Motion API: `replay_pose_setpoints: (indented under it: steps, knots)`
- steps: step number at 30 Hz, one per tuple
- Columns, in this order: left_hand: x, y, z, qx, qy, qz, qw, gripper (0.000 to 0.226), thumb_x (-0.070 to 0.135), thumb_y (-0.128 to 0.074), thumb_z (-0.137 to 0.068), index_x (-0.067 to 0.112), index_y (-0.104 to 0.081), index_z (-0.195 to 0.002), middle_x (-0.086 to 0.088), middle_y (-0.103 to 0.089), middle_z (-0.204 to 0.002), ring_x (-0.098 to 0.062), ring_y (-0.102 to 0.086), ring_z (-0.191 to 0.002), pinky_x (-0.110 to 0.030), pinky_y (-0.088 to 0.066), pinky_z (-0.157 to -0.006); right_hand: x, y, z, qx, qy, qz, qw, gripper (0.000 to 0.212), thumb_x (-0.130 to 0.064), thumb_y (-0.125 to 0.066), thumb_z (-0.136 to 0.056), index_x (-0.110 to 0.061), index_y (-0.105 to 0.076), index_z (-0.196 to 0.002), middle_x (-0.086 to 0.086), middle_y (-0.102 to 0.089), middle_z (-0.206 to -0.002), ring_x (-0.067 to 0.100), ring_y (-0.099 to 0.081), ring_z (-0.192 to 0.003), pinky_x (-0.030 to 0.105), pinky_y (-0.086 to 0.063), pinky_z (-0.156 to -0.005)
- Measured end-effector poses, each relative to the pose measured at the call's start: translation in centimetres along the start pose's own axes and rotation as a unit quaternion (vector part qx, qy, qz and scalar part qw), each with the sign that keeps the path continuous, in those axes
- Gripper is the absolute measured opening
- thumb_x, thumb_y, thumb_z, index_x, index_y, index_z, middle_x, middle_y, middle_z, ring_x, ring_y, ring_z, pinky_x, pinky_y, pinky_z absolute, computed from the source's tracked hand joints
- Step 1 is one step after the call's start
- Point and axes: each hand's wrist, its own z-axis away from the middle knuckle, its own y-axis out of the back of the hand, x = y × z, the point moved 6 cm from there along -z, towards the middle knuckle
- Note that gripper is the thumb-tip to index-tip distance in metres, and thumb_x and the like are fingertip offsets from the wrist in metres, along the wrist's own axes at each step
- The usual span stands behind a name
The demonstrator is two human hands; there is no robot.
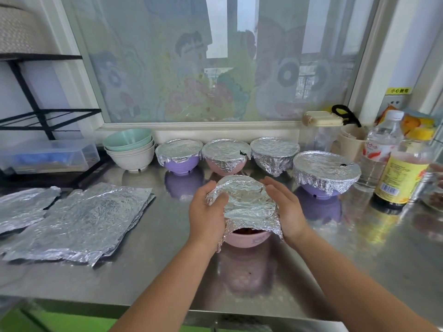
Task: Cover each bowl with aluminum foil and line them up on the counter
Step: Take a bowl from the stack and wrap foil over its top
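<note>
Our left hand (pixel 208 212) curls round the left edge of the foil sheet (pixel 244 200), and its thumb pushes down on top; our right hand (pixel 286 209) lies flat against the right side with straight fingers; the two hands are apart, with the bowl between them; the foil sits over the pink bowl (pixel 244 239), which stands on the shiny counter (pixel 143 271) right in front of us; the near side of the bowl peeks out under the foil; behind it four covered bowls (pixel 225 156) stand by the window, the right one a bit nearer to us; left of them is a stack of bare bowls (pixel 130 149); loose foil (pixel 79 219) lies flat on the left; two bottles (pixel 402 173) stand on the right.
</note>
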Motion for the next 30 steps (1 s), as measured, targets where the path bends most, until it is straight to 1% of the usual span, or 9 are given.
replay_pose_setpoints:
  steps: [5,7,11,13,16,20,25,28,30]
  knots:
    - [4.1,-0.1,0.2,-0.063,-0.18,-0.269,0.944,0.048,0.048,-0.06,-0.09,0.024,-0.053,-0.13,0.018,-0.049,-0.124,-0.004,-0.045,-0.119,-0.022,-0.032,-0.1,-3.8,0.6,-0.7,-0.074,0.044,0.246,0.965,0.053,-0.046,-0.06,-0.092,-0.028,-0.05,-0.141,-0.013,-0.051,-0.14,0.004,-0.045,-0.127,0.029,-0.03,-0.109]
    - [5.4,-1.6,1.0,-0.127,-0.242,-0.399,0.875,0.065,0.072,-0.043,-0.085,0.028,-0.051,-0.132,0.015,-0.05,-0.133,-0.01,-0.042,-0.128,-0.033,-0.033,-0.106,-5.5,-0.3,-0.9,-0.105,0.07,0.312,0.942,0.048,-0.043,-0.056,-0.096,-0.03,-0.049,-0.141,-0.013,-0.049,-0.14,0.006,-0.043,-0.129,0.03,-0.029,-0.11]
    - [3.6,-3.3,2.8,-0.2,-0.153,-0.614,0.748,0.113,0.095,-0.021,-0.064,0.023,-0.019,-0.151,-0.008,-0.006,-0.162,-0.028,-0.001,-0.149,-0.052,-0.008,-0.118,-6.2,-4.1,-1.1,-0.221,0.103,0.431,0.869,0.041,-0.041,-0.049,-0.1,-0.049,-0.04,-0.14,-0.023,-0.034,-0.149,-0.001,-0.029,-0.137,0.024,-0.019,-0.115]
    - [3.2,-3.4,3.9,-0.191,-0.158,-0.632,0.734,0.122,0.096,-0.019,-0.061,0.017,-0.012,-0.153,-0.012,-0.002,-0.162,-0.029,0.003,-0.149,-0.052,-0.005,-0.117,-5.5,-5.6,-1.3,-0.269,0.11,0.501,0.815,0.039,-0.039,-0.045,-0.102,-0.055,-0.036,-0.136,-0.026,-0.031,-0.147,-0.005,-0.024,-0.137,0.016,-0.013,-0.111]
    - [2.9,-3.0,4.6,-0.161,-0.201,-0.658,0.707,0.127,0.095,0.0,-0.06,0.01,-0.017,-0.152,-0.017,-0.01,-0.16,-0.031,-0.003,-0.148,-0.052,-0.007,-0.118,-4.1,-6.3,-2.2,-0.283,0.103,0.58,0.757,0.048,-0.044,-0.04,-0.103,-0.033,-0.036,-0.149,-0.012,-0.03,-0.157,0.006,-0.021,-0.146,0.023,-0.011,-0.118]
    - [2.6,-2.9,4.7,-0.158,-0.248,-0.667,0.684,0.121,0.089,0.008,-0.069,0.006,-0.042,-0.143,-0.019,-0.034,-0.152,-0.035,-0.026,-0.142,-0.054,-0.02,-0.113,-3.6,-6.2,-2.5,-0.251,0.11,0.592,0.758,0.048,-0.043,-0.04,-0.103,-0.026,-0.041,-0.147,-0.01,-0.033,-0.156,0.007,-0.025,-0.144,0.02,-0.012,-0.114]
    - [2.1,-2.7,3.4,-0.203,-0.324,-0.62,0.685,0.096,0.084,-0.019,-0.081,0.008,-0.066,-0.115,-0.018,-0.049,-0.142,-0.037,-0.044,-0.13,-0.053,-0.037,-0.103,-3.1,-5.9,-2.4,-0.201,0.107,0.643,0.731,0.05,-0.049,-0.036,-0.101,-0.027,-0.041,-0.146,-0.007,-0.034,-0.154,0.018,-0.028,-0.142,0.046,-0.028,-0.114]
    - [2.6,-1.8,3.1,-0.23,-0.362,-0.599,0.676,0.097,0.087,-0.019,-0.079,0.013,-0.06,-0.127,-0.017,-0.035,-0.152,-0.036,-0.034,-0.139,-0.051,-0.033,-0.111,-3.5,-5.3,-2.7,-0.211,0.074,0.638,0.737,0.053,-0.051,-0.036,-0.101,-0.025,-0.039,-0.147,0.004,-0.036,-0.153,0.026,-0.033,-0.14,0.046,-0.029,-0.113]
    - [3.5,-0.8,2.4,-0.233,-0.335,-0.582,0.703,0.104,0.091,-0.02,-0.073,0.021,-0.037,-0.147,-0.009,-0.013,-0.161,-0.027,-0.013,-0.148,-0.044,-0.02,-0.118,-4.4,-4.6,-3.1,-0.211,0.06,0.655,0.723,0.057,-0.054,-0.035,-0.1,-0.027,-0.033,-0.151,0.009,-0.035,-0.154,0.03,-0.036,-0.139,0.045,-0.03,-0.113]
